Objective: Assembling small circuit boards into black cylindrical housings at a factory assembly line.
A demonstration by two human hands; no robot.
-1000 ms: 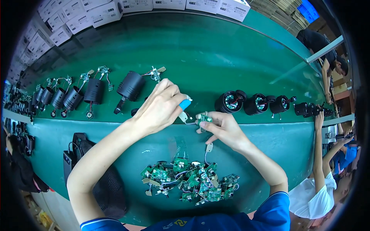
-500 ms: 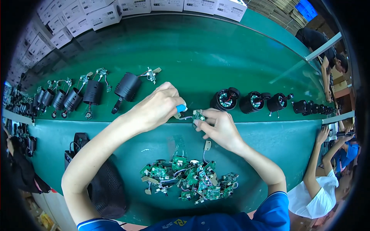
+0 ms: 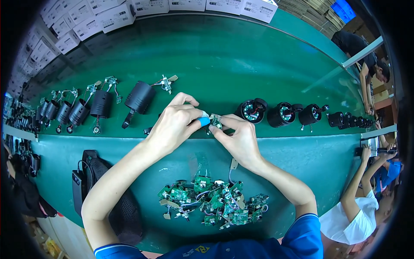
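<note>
My right hand (image 3: 241, 137) pinches a small green circuit board (image 3: 215, 122) between thumb and fingers, above the front part of the green work surface. Against the board's left side, my left hand (image 3: 172, 125) has its thumb and forefinger pressed together, with a blue covering (image 3: 204, 121) on one fingertip. What these left fingers grip is too small and hidden to make out. A black part (image 3: 148, 130) pokes out from beneath the left hand, the rest of it covered. Closer to me lies a heap of circuit boards (image 3: 215, 200) with wires and tan tabs.
Black cylindrical housings (image 3: 140, 96) with boards wired on stand in a row at left; more housings (image 3: 282, 114) with boards inside line up at right. A black mesh bag (image 3: 123, 211) lies near my left arm. White boxes (image 3: 114, 19) edge the back. Co-workers sit at right.
My hands have come together, the left fingers now meeting the board. The left row of housings has shifted slightly left, and a black part now shows under my left hand.
</note>
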